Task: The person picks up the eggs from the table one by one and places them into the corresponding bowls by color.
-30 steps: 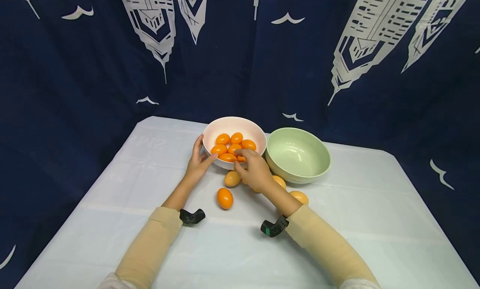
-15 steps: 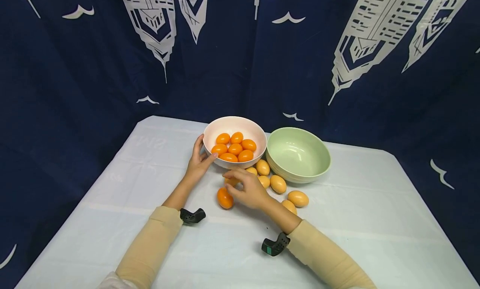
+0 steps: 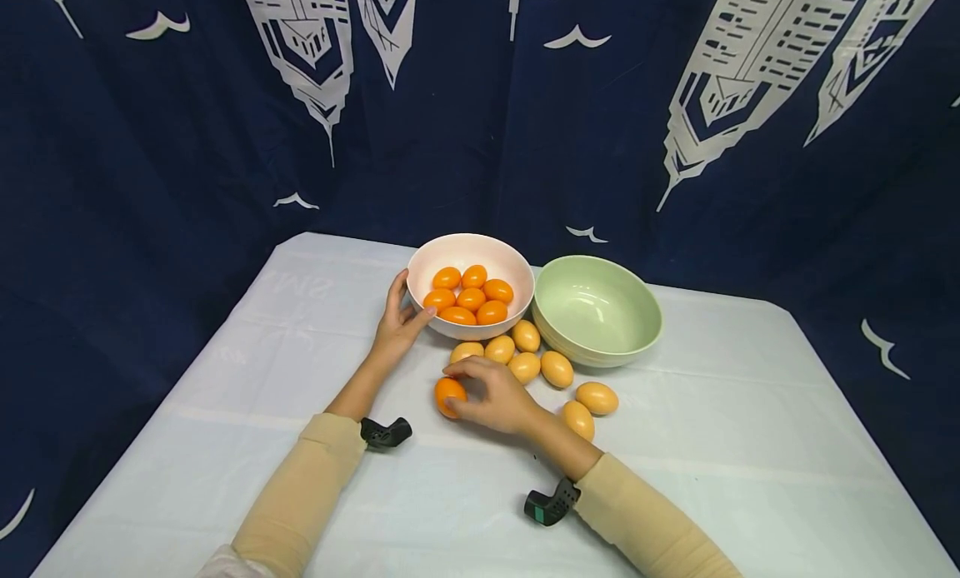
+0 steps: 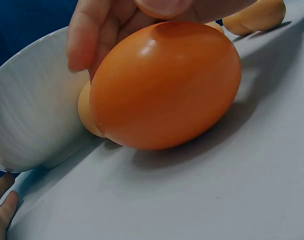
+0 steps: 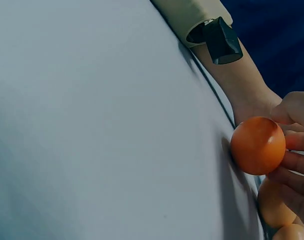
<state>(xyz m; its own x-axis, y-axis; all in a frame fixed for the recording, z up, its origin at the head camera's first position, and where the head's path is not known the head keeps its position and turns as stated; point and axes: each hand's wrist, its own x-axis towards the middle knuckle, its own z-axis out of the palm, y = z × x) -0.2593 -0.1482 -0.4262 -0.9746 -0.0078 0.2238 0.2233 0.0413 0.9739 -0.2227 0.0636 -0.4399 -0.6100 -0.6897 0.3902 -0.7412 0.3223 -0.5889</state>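
The left hand [image 3: 394,328] gripped the pink bowl [image 3: 468,251] by its side, maybe so it wouldn't slide. The right hand [image 3: 497,396] pinched an orange egg [image 3: 446,395] on or just over the white cloth [image 3: 442,511].

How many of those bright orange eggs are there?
8: seven bright orange eggs inside the pink bowl, and one orange egg pinched by the right hand, nearer the camera. Another could be hidden behind that hand.
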